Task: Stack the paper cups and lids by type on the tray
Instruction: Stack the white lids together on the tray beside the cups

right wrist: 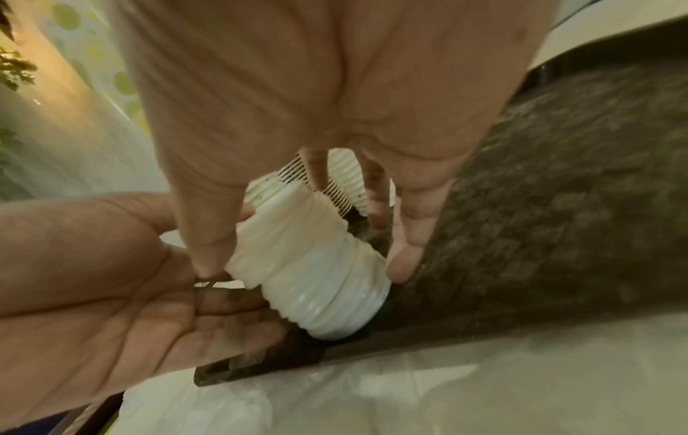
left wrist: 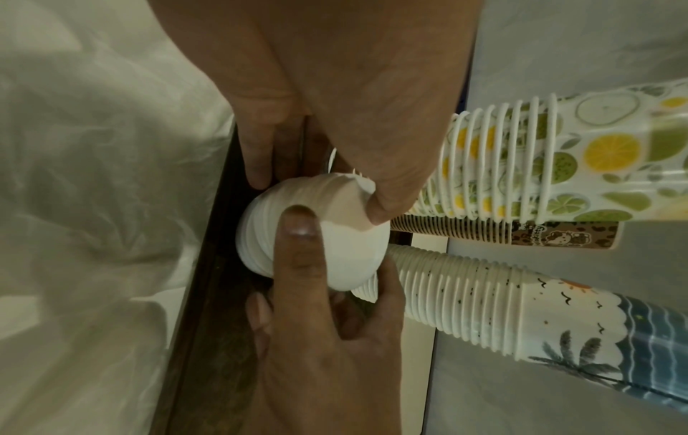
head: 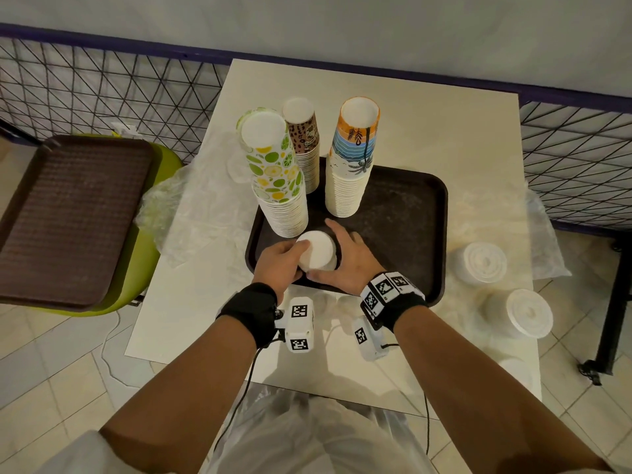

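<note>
A short stack of white lids (head: 316,249) stands on the dark tray (head: 407,213) near its front left corner. My left hand (head: 280,261) grips the stack from the left and my right hand (head: 345,258) cups it from the right, thumb in front. The right wrist view shows the ribbed lid stack (right wrist: 309,279) leaning slightly, its base on the tray by the rim. Behind it on the tray rise three tall cup stacks: citrus print (head: 277,186), brown print (head: 304,148) and beach print (head: 352,162).
Two more white lid stacks (head: 484,261) (head: 528,313) sit on the table to the right of the tray, with crumpled clear plastic bags (head: 191,206) on both sides. A second brown tray (head: 71,213) lies on a green chair at the left. A wire fence runs behind.
</note>
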The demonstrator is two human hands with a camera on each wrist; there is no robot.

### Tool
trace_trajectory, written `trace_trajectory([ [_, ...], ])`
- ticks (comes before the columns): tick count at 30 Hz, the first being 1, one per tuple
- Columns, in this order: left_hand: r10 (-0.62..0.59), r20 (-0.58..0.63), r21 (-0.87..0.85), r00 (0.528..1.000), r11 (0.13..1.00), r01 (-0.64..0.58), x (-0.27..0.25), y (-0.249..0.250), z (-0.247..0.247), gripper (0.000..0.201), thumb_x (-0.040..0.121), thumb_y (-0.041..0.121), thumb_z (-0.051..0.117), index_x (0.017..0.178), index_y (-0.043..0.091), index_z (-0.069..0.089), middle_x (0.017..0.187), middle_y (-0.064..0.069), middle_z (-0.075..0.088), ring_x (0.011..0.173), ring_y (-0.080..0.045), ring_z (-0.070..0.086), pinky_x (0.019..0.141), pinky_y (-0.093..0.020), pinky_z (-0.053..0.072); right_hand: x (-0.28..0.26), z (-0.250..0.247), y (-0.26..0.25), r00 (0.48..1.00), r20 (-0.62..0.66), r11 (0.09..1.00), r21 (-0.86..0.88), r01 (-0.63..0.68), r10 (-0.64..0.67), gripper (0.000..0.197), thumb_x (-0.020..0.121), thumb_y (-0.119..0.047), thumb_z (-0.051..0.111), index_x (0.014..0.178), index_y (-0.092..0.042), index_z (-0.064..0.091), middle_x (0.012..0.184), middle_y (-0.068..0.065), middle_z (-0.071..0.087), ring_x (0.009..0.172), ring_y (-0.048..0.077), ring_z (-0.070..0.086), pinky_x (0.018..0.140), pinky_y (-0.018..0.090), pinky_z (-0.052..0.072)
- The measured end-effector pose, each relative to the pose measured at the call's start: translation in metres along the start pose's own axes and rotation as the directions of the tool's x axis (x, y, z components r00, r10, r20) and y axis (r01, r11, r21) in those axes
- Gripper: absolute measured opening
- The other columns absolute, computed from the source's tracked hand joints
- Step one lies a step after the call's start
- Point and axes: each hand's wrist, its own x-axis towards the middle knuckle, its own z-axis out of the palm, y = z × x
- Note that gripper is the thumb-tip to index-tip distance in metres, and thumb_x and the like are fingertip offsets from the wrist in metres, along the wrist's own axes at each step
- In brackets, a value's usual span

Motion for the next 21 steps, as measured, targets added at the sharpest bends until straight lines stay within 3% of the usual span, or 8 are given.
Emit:
trace_trajectory([
  [3,0.007,-0.019,0.012,1.0,1.0,-0.006,0.0,0.0,0.002,0.034,0.099,0.032,0.069,0.128,0.015,0.07,0.118,0.0,0.07,0.114,-0.023,0.066,0.101,-0.047,0.059,0.002,0.007,0.002,0.992,-0.1,0.997,-0.018,0.072,-0.073,0.093,0.068,-0.048,0.089,0.147,-0.027,0.044,0.14,0.0,0.055,0.13,0.022,0.048,0.111,0.042,0.044],
  [6,0.006,-0.029,0.022,1.0,1.0,-0.005,0.002,0.0,0.002,0.038,0.098,0.034,0.07,0.13,0.015,0.069,0.12,-0.001,0.07,0.115,-0.024,0.065,0.101,-0.047,0.059,0.0,0.015,0.002,0.985,-0.157,0.995,0.063,0.081,-0.071,0.086,0.067,-0.045,0.09,0.141,-0.026,0.051,0.135,-0.002,0.061,0.125,0.019,0.055,0.105,0.043,0.051],
  [9,0.03,-0.035,0.059,0.999,0.998,-0.028,0.002,0.0,0.002,0.044,0.093,0.039,0.072,0.131,0.018,0.069,0.124,-0.002,0.071,0.116,-0.025,0.066,0.101,-0.047,0.059,0.001,0.021,0.002,0.982,-0.184,0.99,0.12,0.074,-0.051,0.087,0.063,-0.046,0.091,0.139,-0.028,0.052,0.132,-0.001,0.063,0.122,0.018,0.059,0.101,0.041,0.054],
  [12,0.063,-0.033,0.092,0.997,0.994,-0.059,0.001,0.002,-0.001,0.065,0.076,0.053,0.072,0.134,0.025,0.068,0.128,0.001,0.071,0.119,-0.025,0.066,0.1,-0.048,0.059,0.001,0.023,0.0,0.982,-0.184,0.989,0.131,0.074,-0.049,0.084,0.065,-0.04,0.092,0.137,-0.024,0.053,0.131,0.0,0.063,0.119,0.016,0.06,0.097,0.03,0.052],
  [14,0.088,-0.037,0.113,0.995,0.99,-0.083,0.001,0.003,-0.004,0.063,0.076,0.054,0.072,0.134,0.03,0.067,0.131,0.003,0.069,0.121,-0.025,0.064,0.1,-0.049,0.059,0.002,0.024,0.0,0.988,-0.151,0.989,0.134,0.065,-0.044,0.085,0.065,-0.038,0.093,0.138,-0.024,0.051,0.133,0.0,0.063,0.12,0.015,0.06,0.096,0.026,0.05],
  [17,0.107,-0.051,0.129,0.993,0.987,-0.1,0.001,0.005,-0.005,0.041,0.094,0.038,0.07,0.134,0.03,0.067,0.132,0.003,0.066,0.122,-0.025,0.062,0.103,-0.049,0.057,0.006,0.024,0.005,0.995,-0.098,0.994,0.109,0.024,-0.013,0.099,0.06,-0.043,0.094,0.144,-0.024,0.046,0.139,0.0,0.059,0.125,0.019,0.058,0.103,0.039,0.053],
  [21,0.099,-0.063,0.152,0.993,0.984,-0.089,0.001,0.005,-0.005,0.043,0.093,0.039,0.07,0.134,0.029,0.067,0.13,0.003,0.067,0.122,-0.025,0.061,0.106,-0.049,0.055,0.007,0.023,0.01,0.996,-0.047,0.997,0.01,-0.077,0.077,0.106,0.063,-0.047,0.091,0.15,-0.017,0.04,0.138,0.005,0.06,0.118,0.023,0.063,0.102,0.041,0.053],
])
